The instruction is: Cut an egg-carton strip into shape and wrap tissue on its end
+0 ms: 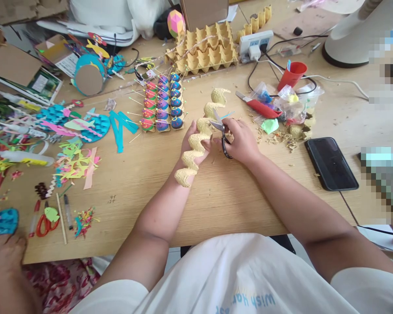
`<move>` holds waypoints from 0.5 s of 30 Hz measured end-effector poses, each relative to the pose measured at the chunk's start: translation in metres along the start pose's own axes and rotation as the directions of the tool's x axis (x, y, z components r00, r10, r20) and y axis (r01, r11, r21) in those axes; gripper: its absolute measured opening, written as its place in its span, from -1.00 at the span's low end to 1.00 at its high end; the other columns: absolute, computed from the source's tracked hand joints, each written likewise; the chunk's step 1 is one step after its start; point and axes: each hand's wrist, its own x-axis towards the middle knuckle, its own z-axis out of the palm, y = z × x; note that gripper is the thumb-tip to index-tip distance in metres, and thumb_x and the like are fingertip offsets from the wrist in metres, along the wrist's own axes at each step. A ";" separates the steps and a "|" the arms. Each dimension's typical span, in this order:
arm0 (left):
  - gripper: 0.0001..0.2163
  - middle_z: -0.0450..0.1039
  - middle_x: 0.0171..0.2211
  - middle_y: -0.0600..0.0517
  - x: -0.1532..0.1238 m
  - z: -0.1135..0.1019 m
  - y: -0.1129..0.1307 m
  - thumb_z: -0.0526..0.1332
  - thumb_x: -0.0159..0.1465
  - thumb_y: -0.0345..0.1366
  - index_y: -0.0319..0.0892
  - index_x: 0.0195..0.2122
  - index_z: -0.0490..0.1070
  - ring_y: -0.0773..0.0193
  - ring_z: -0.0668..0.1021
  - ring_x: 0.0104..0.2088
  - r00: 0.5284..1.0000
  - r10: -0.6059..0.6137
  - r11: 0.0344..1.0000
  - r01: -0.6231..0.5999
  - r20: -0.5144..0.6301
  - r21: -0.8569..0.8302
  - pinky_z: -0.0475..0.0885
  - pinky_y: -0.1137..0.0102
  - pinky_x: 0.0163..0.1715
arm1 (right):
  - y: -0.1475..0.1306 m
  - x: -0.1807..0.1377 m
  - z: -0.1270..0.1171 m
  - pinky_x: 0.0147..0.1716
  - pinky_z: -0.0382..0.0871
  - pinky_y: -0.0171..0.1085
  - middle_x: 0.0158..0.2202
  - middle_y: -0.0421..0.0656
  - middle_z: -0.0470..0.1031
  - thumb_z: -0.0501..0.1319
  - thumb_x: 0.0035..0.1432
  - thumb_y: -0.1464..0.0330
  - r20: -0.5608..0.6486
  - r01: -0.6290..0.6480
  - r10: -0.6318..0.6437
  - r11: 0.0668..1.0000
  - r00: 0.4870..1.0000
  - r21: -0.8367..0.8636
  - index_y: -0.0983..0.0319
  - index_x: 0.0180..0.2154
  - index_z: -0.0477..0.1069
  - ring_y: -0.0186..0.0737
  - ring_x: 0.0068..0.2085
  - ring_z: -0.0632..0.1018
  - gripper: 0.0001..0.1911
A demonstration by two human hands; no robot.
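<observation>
My left hand (pixel 196 138) is closed on a strip of egg carton (pixel 196 143), a wavy row of tan pulp cups that slants up and away from me. My right hand (pixel 240 141) grips a pair of scissors (pixel 227 144) with dark handles. The scissor blades are parted and lie against the strip's right edge near its middle. Part of my left hand is hidden behind the strip. Just beyond it stand painted egg-carton rows (pixel 163 103) in red, purple and blue, with pins sticking out of them.
Uncut egg cartons (pixel 206 48) and a power strip (pixel 256 43) stand at the back. A red-handled knife (pixel 262 107), a red cup (pixel 292 75) and a phone (pixel 331 163) lie to the right. Paper scraps (pixel 75 161) and red scissors (pixel 46 222) cover the left, near another person's hand (pixel 5 248).
</observation>
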 end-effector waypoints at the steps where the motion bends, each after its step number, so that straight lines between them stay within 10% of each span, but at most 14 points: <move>1: -0.72 0.72 -0.16 0.03 0.001 -0.001 0.000 0.18 0.55 0.04 0.06 -0.04 0.62 0.22 0.72 -0.04 1.000 0.004 1.000 -0.004 0.000 0.000 0.54 0.50 -0.36 | 0.001 0.000 0.000 -0.03 0.40 0.01 -0.12 0.03 0.64 0.26 0.36 -0.08 0.009 0.002 -0.002 1.000 1.000 -0.021 0.19 0.07 0.49 0.14 -0.07 0.55 -0.48; 15: -0.70 0.73 -0.19 0.09 0.013 -0.016 -0.002 0.12 0.58 -0.03 0.14 0.08 0.65 0.41 0.64 -0.34 0.994 0.033 0.999 -0.030 0.102 -0.029 0.47 0.57 -0.49 | -0.008 0.002 -0.008 0.00 0.35 -0.02 -0.08 0.05 0.67 0.26 0.35 0.18 0.054 -0.032 0.042 0.984 0.998 -0.173 0.19 0.08 0.56 0.17 -0.01 0.56 -0.64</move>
